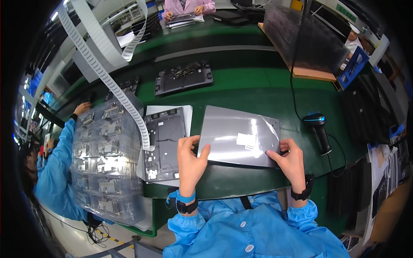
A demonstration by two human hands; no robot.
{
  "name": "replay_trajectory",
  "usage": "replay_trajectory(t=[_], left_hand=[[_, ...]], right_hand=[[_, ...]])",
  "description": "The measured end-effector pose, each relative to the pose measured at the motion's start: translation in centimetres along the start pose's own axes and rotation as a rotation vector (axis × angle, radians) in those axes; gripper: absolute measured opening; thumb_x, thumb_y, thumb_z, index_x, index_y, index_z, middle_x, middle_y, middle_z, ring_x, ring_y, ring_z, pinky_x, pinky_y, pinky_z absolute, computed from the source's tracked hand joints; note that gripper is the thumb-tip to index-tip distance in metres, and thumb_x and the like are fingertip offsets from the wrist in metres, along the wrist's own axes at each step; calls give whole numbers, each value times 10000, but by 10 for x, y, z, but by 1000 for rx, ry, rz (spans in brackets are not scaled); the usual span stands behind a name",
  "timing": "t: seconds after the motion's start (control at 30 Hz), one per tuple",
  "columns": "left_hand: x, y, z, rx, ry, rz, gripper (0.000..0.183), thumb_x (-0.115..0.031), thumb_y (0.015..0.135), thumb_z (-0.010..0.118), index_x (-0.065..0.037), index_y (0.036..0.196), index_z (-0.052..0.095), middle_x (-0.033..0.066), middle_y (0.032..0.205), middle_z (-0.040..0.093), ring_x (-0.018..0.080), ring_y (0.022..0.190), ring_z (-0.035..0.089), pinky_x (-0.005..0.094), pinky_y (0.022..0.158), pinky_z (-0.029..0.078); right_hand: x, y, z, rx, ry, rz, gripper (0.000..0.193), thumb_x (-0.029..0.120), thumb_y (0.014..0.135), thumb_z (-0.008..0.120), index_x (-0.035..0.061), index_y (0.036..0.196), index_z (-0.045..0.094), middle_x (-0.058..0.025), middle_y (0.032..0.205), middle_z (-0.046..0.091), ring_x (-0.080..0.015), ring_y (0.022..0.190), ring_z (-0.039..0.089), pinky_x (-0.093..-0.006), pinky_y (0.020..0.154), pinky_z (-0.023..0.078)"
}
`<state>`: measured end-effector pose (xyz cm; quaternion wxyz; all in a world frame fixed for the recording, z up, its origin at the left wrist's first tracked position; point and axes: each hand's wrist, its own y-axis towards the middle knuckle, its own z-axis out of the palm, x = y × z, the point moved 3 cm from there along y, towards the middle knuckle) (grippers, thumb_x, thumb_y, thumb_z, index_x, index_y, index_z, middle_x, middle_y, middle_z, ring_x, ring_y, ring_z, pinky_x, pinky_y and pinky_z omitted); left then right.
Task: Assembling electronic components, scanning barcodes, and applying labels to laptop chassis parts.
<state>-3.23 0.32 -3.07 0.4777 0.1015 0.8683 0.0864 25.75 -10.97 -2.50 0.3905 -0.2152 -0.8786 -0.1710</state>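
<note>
A flat silver-grey laptop cover (219,129) with a white label (246,140) on its face is held in front of me, tilted slightly above the green mat. My left hand (191,161) grips its left edge, thumb on top and fingers behind. On the right edge, my right hand (289,159) pinches the near corner the same way. A clear film appears wrinkled near the far right corner. Beside my left hand lies a dark laptop shell (165,133), inner side up, on a white sheet (188,116). Both wrists wear black bands.
Left stands a tall stack of clear trays (107,167) with circuit boards, a co-worker's blue sleeve (56,159) beside it. A label strip (92,62) hangs down. A barcode scanner (317,131) lies right. Farther off are another laptop shell (185,79) and a plastic-wrapped stack (301,38).
</note>
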Motion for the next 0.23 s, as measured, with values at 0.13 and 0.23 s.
replay_trajectory(t=[0.13,0.23], left_hand=[[7,-6,3,132,-498,-140,489,13,870,731,27,1332,570,120,1227,604,177,1073,600,285,868,514],[-13,-18,13,234,-1057,-312,739,-1,906,721,-61,1540,345,167,1510,440,269,1286,557,308,1008,497]], right_hand=[[-3,2,2,41,161,117,564,270,710,928,-77,1054,647,-178,914,726,-293,813,702,-379,768,577],[-10,3,6,67,203,150,576,293,722,927,-58,1086,650,-172,929,728,-288,817,704,-377,764,579]])
